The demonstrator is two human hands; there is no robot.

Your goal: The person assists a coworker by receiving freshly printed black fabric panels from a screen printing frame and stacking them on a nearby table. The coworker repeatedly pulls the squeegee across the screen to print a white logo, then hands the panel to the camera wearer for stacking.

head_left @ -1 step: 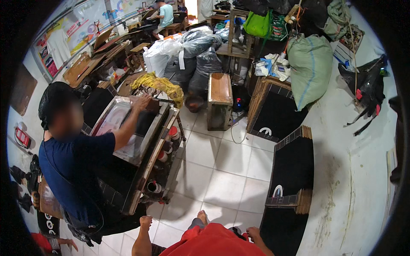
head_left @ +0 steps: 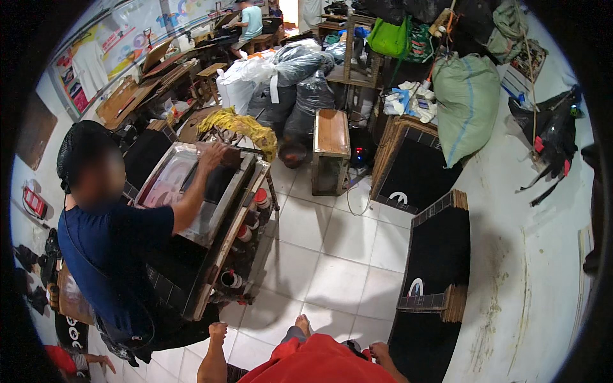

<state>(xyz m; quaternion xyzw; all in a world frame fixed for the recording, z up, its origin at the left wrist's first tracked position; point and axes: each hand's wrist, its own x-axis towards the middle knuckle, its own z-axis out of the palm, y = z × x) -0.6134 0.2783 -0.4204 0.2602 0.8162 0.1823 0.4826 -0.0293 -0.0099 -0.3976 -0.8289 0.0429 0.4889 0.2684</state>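
My left hand (head_left: pixel 218 330) is curled into a fist beside my red shirt (head_left: pixel 316 360), nothing showing in it. On the other side, my right hand (head_left: pixel 379 350) is held close to the shirt with its fingers bent in; nothing can be made out in it. Nearest to the right hand are black-topped boards (head_left: pixel 424 338) along the right wall. To the left, a co-worker (head_left: pixel 115 249) in a dark blue top leans over a framed printing screen (head_left: pixel 169 179) on a slanted stand, one hand (head_left: pixel 212 155) at its far side.
Jars with red lids (head_left: pixel 261 198) stand under the screen stand. A yellow cloth (head_left: pixel 236 127) hangs beyond it. Ahead on the tiled floor (head_left: pixel 319 236) are a wooden box stand (head_left: pixel 331 153), stuffed bags (head_left: pixel 274 83) and a green sack (head_left: pixel 466 108). Another person (head_left: pixel 249 25) sits far back.
The whole view has shifted very slightly. The co-worker's arm over the screen has moved a little; my hands stay in nearly the same places.
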